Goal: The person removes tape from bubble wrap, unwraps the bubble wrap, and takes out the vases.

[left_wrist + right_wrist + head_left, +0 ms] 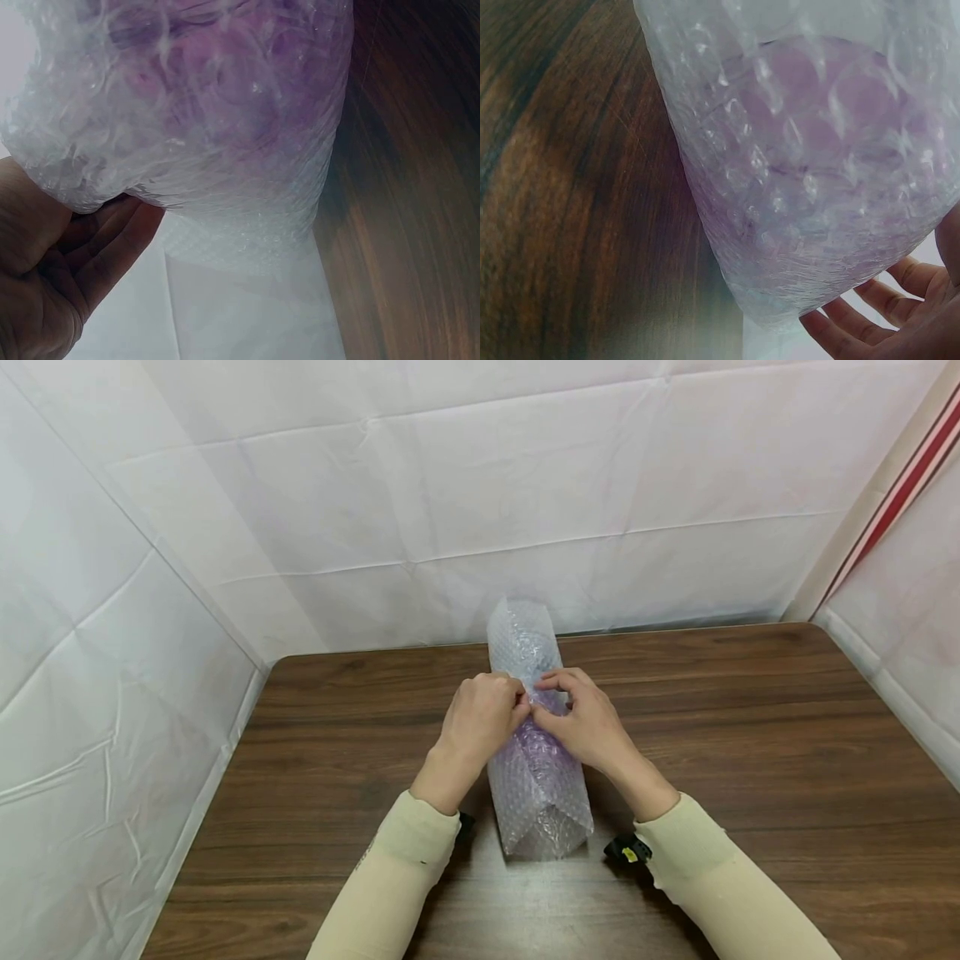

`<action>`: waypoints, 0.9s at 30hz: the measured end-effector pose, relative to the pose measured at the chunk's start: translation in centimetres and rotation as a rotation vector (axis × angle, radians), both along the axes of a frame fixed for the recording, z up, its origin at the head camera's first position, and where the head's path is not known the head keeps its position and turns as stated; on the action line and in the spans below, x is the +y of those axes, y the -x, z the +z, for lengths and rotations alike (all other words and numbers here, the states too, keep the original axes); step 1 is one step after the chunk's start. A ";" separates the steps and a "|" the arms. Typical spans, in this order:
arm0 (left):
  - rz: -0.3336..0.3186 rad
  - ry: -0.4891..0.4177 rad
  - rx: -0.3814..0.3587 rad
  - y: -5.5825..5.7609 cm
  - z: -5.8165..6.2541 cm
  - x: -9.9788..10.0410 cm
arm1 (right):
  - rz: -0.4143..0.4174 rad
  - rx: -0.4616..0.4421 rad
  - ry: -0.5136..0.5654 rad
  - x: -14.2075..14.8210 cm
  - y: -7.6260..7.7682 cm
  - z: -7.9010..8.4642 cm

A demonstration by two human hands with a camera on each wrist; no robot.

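Observation:
A long roll of clear bubble wrap (536, 793) lies lengthwise on the table, and a purple, round-ended thing (810, 112) shows blurrily through it. What that purple thing is, I cannot tell. On the near-middle of the roll my left hand (483, 714) pinches the wrap, its fingers curled and the thumb against the index finger. My right hand (588, 722) rests on the roll's right side with loosely bent fingers, thumb and index finger apart. Both thumbs come close together over the middle. In the right wrist view its fingers (847, 322) touch the wrap's surface.
The brown wooden table (337, 760) extends to both sides of the roll. White sheeting (450, 485) hangs behind the far edge and at the sides. A dark wrist device (628, 850) sits at the right cuff.

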State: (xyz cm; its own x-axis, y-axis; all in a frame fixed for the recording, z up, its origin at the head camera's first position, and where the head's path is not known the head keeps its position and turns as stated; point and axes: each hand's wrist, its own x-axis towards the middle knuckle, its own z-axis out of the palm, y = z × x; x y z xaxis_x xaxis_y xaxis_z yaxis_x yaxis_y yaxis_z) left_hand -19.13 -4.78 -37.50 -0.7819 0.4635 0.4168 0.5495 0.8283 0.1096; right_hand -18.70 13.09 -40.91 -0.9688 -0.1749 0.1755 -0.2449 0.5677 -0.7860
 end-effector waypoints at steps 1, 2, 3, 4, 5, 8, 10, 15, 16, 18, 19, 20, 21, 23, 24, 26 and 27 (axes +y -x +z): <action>0.002 -0.001 -0.002 0.0 0.0 0.0 | 0.000 0.001 -0.001 0.0 0.0 0.0; 0.003 -0.002 -0.005 0.0 0.0 0.0 | 0.001 0.000 0.000 0.0 0.0 0.0; 0.004 -0.002 -0.007 0.0 0.0 0.0 | 0.002 0.000 0.000 0.0 -0.1 0.1; 0.005 -0.004 -0.009 0.0 0.0 0.1 | 0.002 0.000 0.000 0.1 -0.1 0.1; 0.006 -0.006 -0.010 0.0 0.0 0.1 | 0.003 0.000 0.002 0.1 -0.1 0.1; 0.009 -0.012 -0.014 0.0 0.0 0.1 | 0.004 0.003 0.004 0.1 -0.1 0.1; 0.011 -0.015 -0.015 0.0 0.0 0.2 | 0.004 0.004 0.003 0.1 -0.1 0.1; 0.013 -0.023 -0.018 0.0 0.0 0.2 | 0.005 0.002 0.001 0.1 -0.1 0.1; 0.013 -0.025 -0.020 0.0 0.0 0.1 | 0.005 0.001 0.001 0.1 -0.1 0.1; 0.012 -0.029 -0.024 0.0 0.1 0.1 | 0.006 0.002 0.003 0.1 -0.2 0.1; 0.011 -0.029 -0.026 0.1 0.1 0.1 | 0.006 0.002 0.003 0.1 -0.2 0.1; 0.010 -0.030 -0.028 0.1 0.1 0.2 | 0.006 0.002 0.004 0.1 -0.2 0.1; 0.010 -0.029 -0.030 0.1 0.2 0.2 | 0.006 0.002 0.004 0.1 -0.2 0.1; 0.008 -0.024 -0.031 0.1 0.2 0.1 | 0.005 0.001 0.003 0.1 -0.2 0.1; 0.007 -0.023 -0.030 0.1 0.2 0.1 | 0.004 0.000 0.002 0.1 -0.2 0.1; 0.005 -0.022 -0.026 0.1 0.2 0.1 | 0.004 -0.002 0.001 0.1 -0.2 0.1; 0.004 -0.023 -0.025 0.2 0.2 0.1 | 0.004 -0.003 0.000 0.1 -0.2 0.1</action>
State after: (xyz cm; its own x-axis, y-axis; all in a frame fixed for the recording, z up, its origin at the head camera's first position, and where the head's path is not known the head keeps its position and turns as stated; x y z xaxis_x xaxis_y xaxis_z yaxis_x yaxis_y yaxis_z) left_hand -19.29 -4.66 -37.31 -0.7939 0.4510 0.4079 0.5431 0.8276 0.1420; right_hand -18.50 13.23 -40.85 -0.9687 -0.1783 0.1727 -0.2446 0.5668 -0.7867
